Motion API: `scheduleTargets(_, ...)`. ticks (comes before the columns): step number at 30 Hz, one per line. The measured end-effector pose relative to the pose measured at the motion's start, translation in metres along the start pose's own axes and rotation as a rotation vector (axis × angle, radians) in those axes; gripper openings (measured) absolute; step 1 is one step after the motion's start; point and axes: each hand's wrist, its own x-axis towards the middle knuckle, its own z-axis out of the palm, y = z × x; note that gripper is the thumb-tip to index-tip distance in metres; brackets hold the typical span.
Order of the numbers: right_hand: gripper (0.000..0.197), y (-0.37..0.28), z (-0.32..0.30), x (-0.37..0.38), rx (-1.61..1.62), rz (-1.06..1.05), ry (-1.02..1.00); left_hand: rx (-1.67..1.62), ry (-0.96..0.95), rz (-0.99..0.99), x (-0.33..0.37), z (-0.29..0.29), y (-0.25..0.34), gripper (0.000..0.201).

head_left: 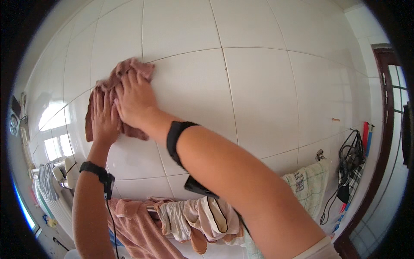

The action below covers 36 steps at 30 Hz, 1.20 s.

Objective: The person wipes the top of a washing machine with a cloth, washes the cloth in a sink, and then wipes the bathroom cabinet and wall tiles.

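Observation:
A brownish-pink cloth (133, 132) lies bunched against the white tiled wall (185, 86), its upper edge crumpled into folds. My left hand (103, 121) presses flat on its left part, fingers stretched upward. Just to the right, my right hand (136, 101) also rests flat on the cloth, with its fingertips at the upper folds. Both hands are open and close beside each other. Each forearm wears a black strap, and a small dark device hangs at each one.
Below my arms, a pink towel (138, 224) and several pale garments (209, 218) hang from a rail. A light checked towel (306, 185) hangs further right, near black bags (351, 157) and a dark-framed door (384, 125). At the left stands a white radiator (54, 203).

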Motion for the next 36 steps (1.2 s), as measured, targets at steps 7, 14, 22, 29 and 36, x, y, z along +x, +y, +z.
scheduleTargets(7,0.050,0.047,-0.032,-0.009,0.042,-0.008,-0.239,-0.158,-0.087,-0.202,0.026,-0.003,0.052,0.053)
scheduleTargets(14,0.040,0.258,-0.120,-0.045,-0.195,-0.015,0.247,-0.201,0.153,0.140,0.223,-0.038,0.220,0.048)
scheduleTargets(22,0.040,0.421,-0.231,-0.137,-0.513,0.059,0.142,-0.600,0.547,0.238,0.340,-0.033,0.420,0.045)
scheduleTargets(29,0.047,0.419,-0.238,-0.137,-0.541,0.208,-0.061,-0.665,0.559,0.221,0.334,-0.046,0.413,0.047)
scheduleTargets(36,0.049,0.326,-0.184,-0.103,-0.529,0.184,-0.090,-0.683,0.373,0.077,0.262,-0.044,0.314,0.050)
